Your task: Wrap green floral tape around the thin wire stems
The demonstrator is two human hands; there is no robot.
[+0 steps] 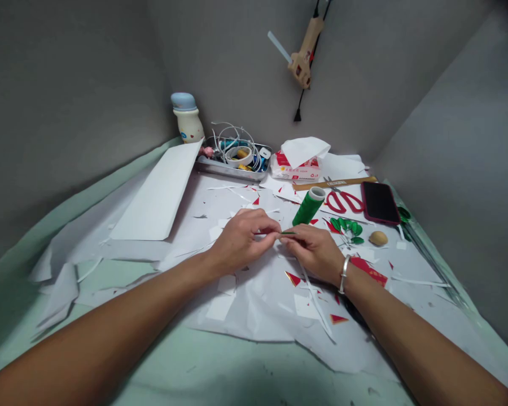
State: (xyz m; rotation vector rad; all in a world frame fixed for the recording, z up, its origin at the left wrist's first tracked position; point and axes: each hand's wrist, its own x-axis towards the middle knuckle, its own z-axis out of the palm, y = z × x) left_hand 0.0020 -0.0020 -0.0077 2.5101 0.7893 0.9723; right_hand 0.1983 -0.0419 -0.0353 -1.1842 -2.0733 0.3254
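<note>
My left hand point(248, 237) and my right hand point(313, 248) meet over the paper, fingertips pinched together. Between them runs a thin stick point(288, 233), dark reddish at the left hand and green by the right hand; its exact kind is too small to make out. Just behind my fingers a spool of green thread point(308, 207) stands slightly tilted. Right of it lies a bunch of small green leaves point(345, 225) on pale stems. A white strip point(315, 301) extends on the paper below my right hand.
Red-handled scissors point(342, 201), a ruler point(355, 181), a phone point(381, 203) and a brown egg-shaped thing point(378, 238) lie at right. Behind are a metal tray point(232, 170), a tissue pack point(296, 170) and a bottle point(187, 119). A glue gun point(306, 53) hangs above; white card point(156, 197) lies left.
</note>
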